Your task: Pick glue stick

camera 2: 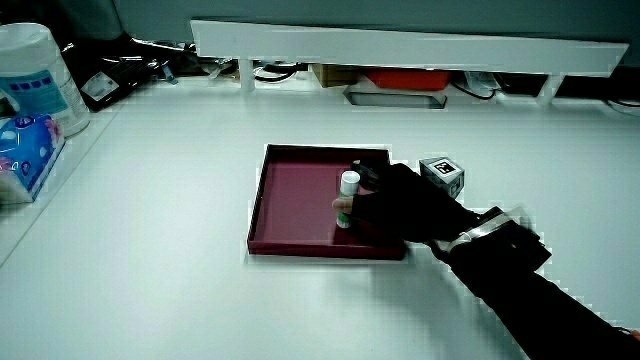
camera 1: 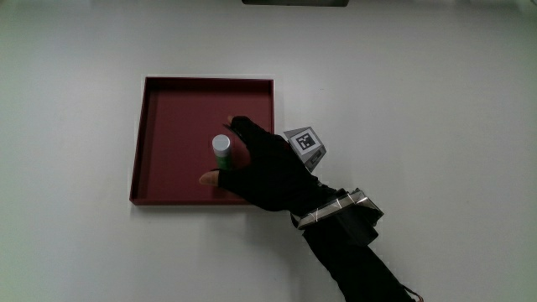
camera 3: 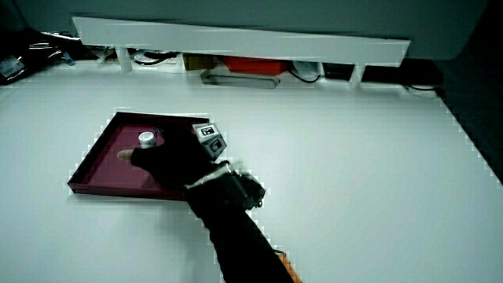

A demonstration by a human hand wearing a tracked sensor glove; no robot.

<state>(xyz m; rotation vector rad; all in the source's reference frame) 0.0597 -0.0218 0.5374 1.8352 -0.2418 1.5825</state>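
Main view: glue stick (camera 1: 221,152) stands upright in red tray (camera 1: 168,109), toward its 4 o'clock region. Hand (camera 1: 273,172) has fingers curled around the stick's body, cap showing above. Step judged: grasp closing. Next: firm the grip, then lift straight up.

Low tray (camera 1: 143,138) walls around glue stick (camera 1: 221,149)
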